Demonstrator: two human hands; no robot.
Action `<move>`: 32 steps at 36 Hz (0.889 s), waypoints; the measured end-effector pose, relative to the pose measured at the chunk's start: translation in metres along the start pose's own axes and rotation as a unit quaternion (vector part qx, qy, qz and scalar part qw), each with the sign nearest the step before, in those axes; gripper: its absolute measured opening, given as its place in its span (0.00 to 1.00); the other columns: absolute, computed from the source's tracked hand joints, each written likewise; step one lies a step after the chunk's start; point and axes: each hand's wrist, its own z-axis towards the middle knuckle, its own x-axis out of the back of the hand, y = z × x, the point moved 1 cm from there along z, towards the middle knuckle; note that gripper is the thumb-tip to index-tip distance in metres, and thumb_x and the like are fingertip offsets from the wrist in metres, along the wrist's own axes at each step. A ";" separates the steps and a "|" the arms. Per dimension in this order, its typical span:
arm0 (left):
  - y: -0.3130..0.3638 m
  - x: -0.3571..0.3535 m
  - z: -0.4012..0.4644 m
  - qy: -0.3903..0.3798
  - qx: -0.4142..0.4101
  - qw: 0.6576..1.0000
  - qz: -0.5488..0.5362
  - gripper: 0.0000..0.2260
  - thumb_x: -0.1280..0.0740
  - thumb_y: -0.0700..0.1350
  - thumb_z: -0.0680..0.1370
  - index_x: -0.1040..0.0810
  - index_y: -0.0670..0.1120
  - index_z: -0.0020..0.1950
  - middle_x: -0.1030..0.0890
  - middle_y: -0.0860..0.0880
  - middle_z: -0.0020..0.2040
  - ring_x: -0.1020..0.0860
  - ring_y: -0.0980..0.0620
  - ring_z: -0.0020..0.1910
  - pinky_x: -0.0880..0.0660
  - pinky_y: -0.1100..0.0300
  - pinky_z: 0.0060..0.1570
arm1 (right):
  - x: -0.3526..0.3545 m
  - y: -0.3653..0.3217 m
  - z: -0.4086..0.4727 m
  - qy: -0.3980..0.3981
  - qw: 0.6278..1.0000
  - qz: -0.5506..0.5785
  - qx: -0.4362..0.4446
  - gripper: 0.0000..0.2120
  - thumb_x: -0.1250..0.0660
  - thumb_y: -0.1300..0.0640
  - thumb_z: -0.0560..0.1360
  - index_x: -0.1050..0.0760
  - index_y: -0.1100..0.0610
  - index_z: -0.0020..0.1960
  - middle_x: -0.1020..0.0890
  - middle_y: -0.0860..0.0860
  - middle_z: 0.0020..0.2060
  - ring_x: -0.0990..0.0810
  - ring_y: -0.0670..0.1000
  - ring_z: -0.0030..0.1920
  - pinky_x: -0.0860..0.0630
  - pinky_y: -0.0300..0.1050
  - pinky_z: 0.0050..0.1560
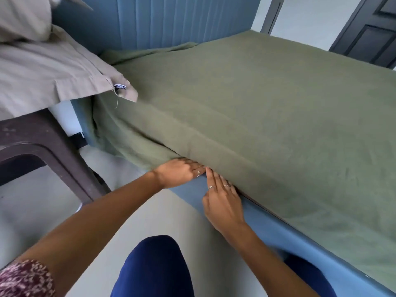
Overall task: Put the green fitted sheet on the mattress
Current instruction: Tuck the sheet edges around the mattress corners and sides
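The green fitted sheet covers the top of the mattress and hangs down its near side. It lies rumpled and loose at the far left corner by the headboard. My left hand and my right hand meet at the sheet's lower edge, where the mattress sits on the blue bed frame. Both hands press their straight fingers into the gap under the mattress, and the fingertips are hidden by the cloth. To the right of my hands the sheet's edge is tucked in along the frame.
A dark plastic stool stands at the left, close to the bed, carrying beige pillows that overhang the sheet's corner. A blue padded headboard is at the back and a dark door at the far right. My knees in navy trousers are below.
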 end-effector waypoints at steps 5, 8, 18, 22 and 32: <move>0.000 -0.024 -0.041 0.105 0.038 0.993 -0.036 0.20 0.44 0.37 0.75 0.31 0.40 0.68 0.22 0.42 0.63 0.22 0.45 0.60 0.23 0.57 0.57 | -0.005 -0.008 0.012 0.006 0.999 0.004 -0.040 0.28 0.48 0.54 0.67 0.23 0.61 0.61 0.16 0.56 0.49 0.16 0.55 0.44 0.21 0.45 0.44; -0.008 -0.034 -0.059 0.123 0.083 0.988 -0.050 0.21 0.40 0.36 0.77 0.34 0.40 0.70 0.27 0.42 0.68 0.26 0.45 0.66 0.33 0.55 0.66 | -0.009 -0.018 0.022 0.001 0.997 -0.009 -0.079 0.20 0.35 0.52 0.68 0.20 0.62 0.56 0.16 0.57 0.43 0.17 0.56 0.38 0.21 0.45 0.39; -0.007 -0.050 -0.052 0.095 0.174 0.980 -0.024 0.22 0.48 0.50 0.82 0.35 0.42 0.73 0.30 0.46 0.72 0.38 0.51 0.72 0.44 0.56 0.72 | -0.014 -0.053 0.054 -0.023 0.984 -0.067 -0.162 0.17 0.31 0.42 0.70 0.17 0.56 0.43 0.16 0.51 0.38 0.17 0.51 0.39 0.25 0.42 0.41; -0.008 -0.052 -0.049 0.101 0.191 0.976 -0.024 0.22 0.52 0.51 0.83 0.35 0.42 0.73 0.29 0.47 0.71 0.37 0.51 0.72 0.46 0.57 0.72 | -0.026 -0.046 0.055 0.018 0.988 -0.051 -0.148 0.18 0.20 0.47 0.55 0.18 0.59 0.36 0.18 0.55 0.31 0.19 0.54 0.31 0.24 0.42 0.35; -0.034 -0.031 -0.026 0.104 0.253 0.961 -0.045 0.28 0.55 0.59 0.82 0.18 0.47 0.51 0.17 0.50 0.49 0.20 0.51 0.52 0.34 0.60 0.62 | -0.021 -0.011 0.009 0.057 0.997 -0.029 0.047 0.28 0.46 0.57 0.68 0.25 0.67 0.64 0.21 0.62 0.60 0.20 0.58 0.58 0.24 0.49 0.58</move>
